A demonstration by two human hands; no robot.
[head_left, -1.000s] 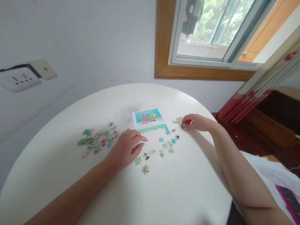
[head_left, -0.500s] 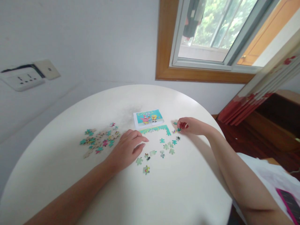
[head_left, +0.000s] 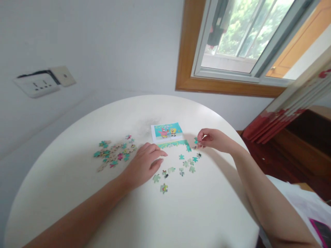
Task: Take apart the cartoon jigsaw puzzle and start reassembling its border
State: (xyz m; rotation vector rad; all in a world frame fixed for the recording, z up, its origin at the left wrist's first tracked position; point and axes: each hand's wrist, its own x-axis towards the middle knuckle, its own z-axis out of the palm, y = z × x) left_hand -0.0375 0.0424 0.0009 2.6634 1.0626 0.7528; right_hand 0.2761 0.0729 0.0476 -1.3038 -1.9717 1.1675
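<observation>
My left hand (head_left: 147, 163) rests on the table, fingers apart and holding nothing, beside the partly joined teal puzzle edge (head_left: 188, 146). At the right, my right hand (head_left: 210, 139) has thumb and fingers pinched on a small jigsaw puzzle piece, largely hidden by the fingertips. A teal piece (head_left: 196, 140) shows right beside those fingertips. Between the hands lie several loose pieces, among them a teal one (head_left: 181, 157), a pale green one (head_left: 192, 169) and one with a yellow print (head_left: 163, 188). Behind the joined edge lies a picture card (head_left: 168, 131) with cartoon figures.
A heap of loose puzzle pieces (head_left: 113, 153) lies left of my left hand on the round white table (head_left: 181, 220). A wall with a socket (head_left: 38, 84) and a window (head_left: 232, 44) stand behind. A phone with a pink edge (head_left: 320, 230) lies at the lower right.
The view has shifted slightly, moving everything a little to the right. My right hand's fingers have moved slightly over the pieces at the right. My left hand stays in place.
</observation>
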